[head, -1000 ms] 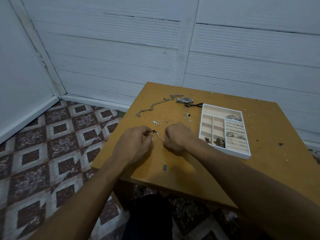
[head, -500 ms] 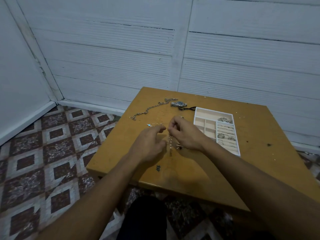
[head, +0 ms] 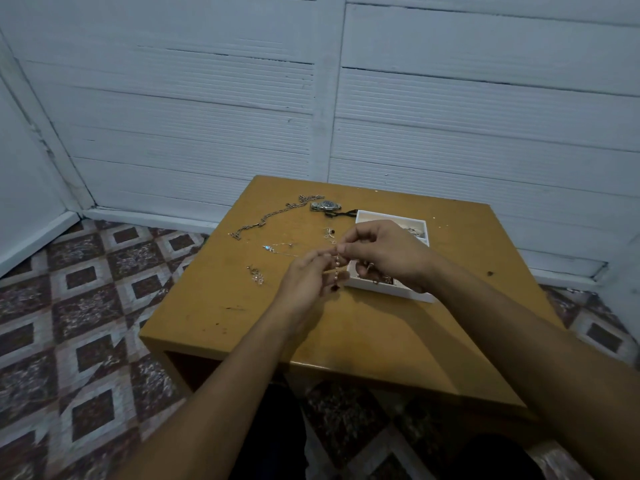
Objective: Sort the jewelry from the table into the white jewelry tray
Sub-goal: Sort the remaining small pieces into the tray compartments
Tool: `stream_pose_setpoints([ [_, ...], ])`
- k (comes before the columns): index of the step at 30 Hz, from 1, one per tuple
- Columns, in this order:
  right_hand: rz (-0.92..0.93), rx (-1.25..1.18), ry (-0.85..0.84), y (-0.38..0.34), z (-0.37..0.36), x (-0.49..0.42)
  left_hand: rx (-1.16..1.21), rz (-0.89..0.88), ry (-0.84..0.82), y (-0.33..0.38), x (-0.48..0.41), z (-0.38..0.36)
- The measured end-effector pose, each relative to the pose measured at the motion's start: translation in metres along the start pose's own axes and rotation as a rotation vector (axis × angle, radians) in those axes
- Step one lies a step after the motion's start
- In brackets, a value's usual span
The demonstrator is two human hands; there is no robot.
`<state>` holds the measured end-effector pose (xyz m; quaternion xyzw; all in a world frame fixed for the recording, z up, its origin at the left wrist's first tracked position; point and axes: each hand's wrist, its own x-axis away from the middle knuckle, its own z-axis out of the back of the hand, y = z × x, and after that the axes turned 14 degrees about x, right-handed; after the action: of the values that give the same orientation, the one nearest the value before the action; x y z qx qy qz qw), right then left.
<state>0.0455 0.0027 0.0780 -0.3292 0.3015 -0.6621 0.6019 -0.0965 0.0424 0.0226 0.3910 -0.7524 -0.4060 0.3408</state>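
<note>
Your right hand (head: 388,252) covers most of the tray (head: 391,292); your left hand (head: 304,282) hangs beside its near-left corner, bracelet (head: 336,268) strung between them. Chain (head: 273,216), watch (head: 325,205), pendant (head: 267,248) and trinket (head: 257,276) dot the far-left tabletop (head: 363,337); its near half and right side are bare wood.

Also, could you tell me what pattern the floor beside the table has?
The floor has maroon-and-pale tiles forming nested squares, clearest in the head view.
</note>
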Motion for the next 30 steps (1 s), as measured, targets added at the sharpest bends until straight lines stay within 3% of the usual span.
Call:
stream_pose_setpoints([
  [7,-0.021,0.009,0.027,0.005,0.012,0.008,0.350,0.214,-0.041,-0.021,0.008,-0.014],
  [22,-0.114,0.043,0.026,0.010,0.027,0.014,0.293,0.183,-0.107,-0.024,0.012,-0.013],
  [30,-0.099,-0.024,-0.024,0.005,0.033,0.022,0.606,0.333,-0.022,-0.025,0.005,-0.016],
])
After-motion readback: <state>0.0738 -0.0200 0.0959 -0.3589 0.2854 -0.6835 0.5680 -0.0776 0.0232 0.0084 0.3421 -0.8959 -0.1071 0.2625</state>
